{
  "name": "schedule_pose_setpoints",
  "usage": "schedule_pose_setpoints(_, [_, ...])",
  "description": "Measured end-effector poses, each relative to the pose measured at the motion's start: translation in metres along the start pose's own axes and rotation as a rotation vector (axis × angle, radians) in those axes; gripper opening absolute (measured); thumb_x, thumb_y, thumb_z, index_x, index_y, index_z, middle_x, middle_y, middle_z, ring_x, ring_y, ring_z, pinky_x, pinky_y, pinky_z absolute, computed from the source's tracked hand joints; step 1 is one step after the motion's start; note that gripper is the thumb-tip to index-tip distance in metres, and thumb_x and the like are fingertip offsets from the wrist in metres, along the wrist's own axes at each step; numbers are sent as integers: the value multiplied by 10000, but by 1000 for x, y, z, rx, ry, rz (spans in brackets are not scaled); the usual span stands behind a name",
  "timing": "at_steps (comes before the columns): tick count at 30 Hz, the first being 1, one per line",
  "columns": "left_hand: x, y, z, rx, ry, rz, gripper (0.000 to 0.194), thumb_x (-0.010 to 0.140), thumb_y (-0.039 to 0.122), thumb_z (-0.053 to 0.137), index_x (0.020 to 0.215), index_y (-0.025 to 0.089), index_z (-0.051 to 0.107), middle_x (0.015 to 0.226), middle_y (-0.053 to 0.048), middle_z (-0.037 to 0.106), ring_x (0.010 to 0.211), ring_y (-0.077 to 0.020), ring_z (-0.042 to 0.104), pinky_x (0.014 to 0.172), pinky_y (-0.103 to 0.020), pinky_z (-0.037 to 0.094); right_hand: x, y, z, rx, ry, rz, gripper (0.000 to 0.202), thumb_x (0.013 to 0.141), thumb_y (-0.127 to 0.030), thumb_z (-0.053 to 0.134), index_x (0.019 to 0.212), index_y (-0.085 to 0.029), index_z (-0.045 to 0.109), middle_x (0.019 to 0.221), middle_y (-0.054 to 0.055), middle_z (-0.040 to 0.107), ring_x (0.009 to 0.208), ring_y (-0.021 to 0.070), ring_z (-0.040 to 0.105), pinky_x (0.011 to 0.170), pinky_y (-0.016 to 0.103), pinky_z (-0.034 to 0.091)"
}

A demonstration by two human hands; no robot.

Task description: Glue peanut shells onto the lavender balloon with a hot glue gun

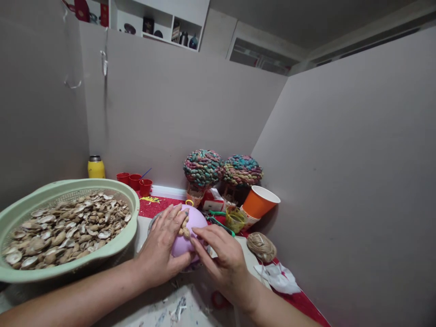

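A light purple balloon rests low in the middle of the view, on something mostly hidden beneath it. Several tan peanut shells lie on its top in a short row. My left hand is spread over the balloon's left side, its fingertips beside the shells and its thumb along the near side. From the right, my right hand reaches to the shells with thumb and forefinger close together at the balloon's surface. Whether anything is between those fingertips is too small to tell.
A green basket of peanut shells stands left. Behind are a yellow bottle, red cups and two colourful shell-covered balls. Right are an orange paper cup, a twine ball and white tissue.
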State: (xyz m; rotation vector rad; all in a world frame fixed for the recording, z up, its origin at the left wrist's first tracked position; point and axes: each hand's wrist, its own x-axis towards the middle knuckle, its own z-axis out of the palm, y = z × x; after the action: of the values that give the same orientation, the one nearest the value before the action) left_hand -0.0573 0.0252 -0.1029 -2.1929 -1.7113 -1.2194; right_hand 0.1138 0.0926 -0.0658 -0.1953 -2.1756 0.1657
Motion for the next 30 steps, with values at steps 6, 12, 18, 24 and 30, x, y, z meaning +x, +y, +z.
schedule_pose_setpoints(6, [0, -2, 3, 14, 9, 19, 837, 795, 197, 618, 1505, 246, 178, 1577, -156, 314, 1471, -349, 207, 1144, -624, 258, 0, -2, 0, -66, -32, -84, 250, 933, -81, 558, 1165, -168, 584, 902, 97, 636, 783, 222, 571, 686, 362, 491])
schedule_pose_setpoints(12, [-1, -3, 3, 22, 11, 29, 836, 799, 204, 631, 1503, 248, 183, 1580, -159, 303, 1468, -347, 212, 1136, -627, 270, 3, -2, 2, -67, -57, -72, 198, 942, -79, 539, 1109, -146, 620, 880, 96, 624, 782, 217, 560, 689, 353, 484])
schedule_pose_setpoints(18, [-1, -5, 5, 10, 19, 39, 836, 795, 196, 637, 1501, 254, 194, 1574, -155, 314, 1470, -348, 205, 1140, -629, 257, 4, -2, 5, -74, -82, -54, 165, 942, -78, 525, 1046, -138, 639, 843, 91, 622, 755, 214, 556, 681, 351, 478])
schedule_pose_setpoints(24, [2, -6, 0, -65, 55, -6, 949, 806, 235, 673, 1532, 304, 65, 1597, -156, 255, 1472, -343, 207, 1143, -620, 262, 6, 1, -8, 41, 1, 50, 199, 939, -174, 575, 1125, -157, 642, 939, 93, 675, 854, 222, 598, 786, 372, 482])
schedule_pose_setpoints(30, [0, -17, -4, -88, 61, -100, 989, 805, 350, 709, 1538, 308, 46, 1605, -182, 201, 1464, -365, 226, 1135, -618, 269, -8, 32, -19, 194, 51, 646, 293, 924, -336, 526, 1117, -156, 656, 1119, 131, 654, 1025, 273, 594, 866, 407, 488])
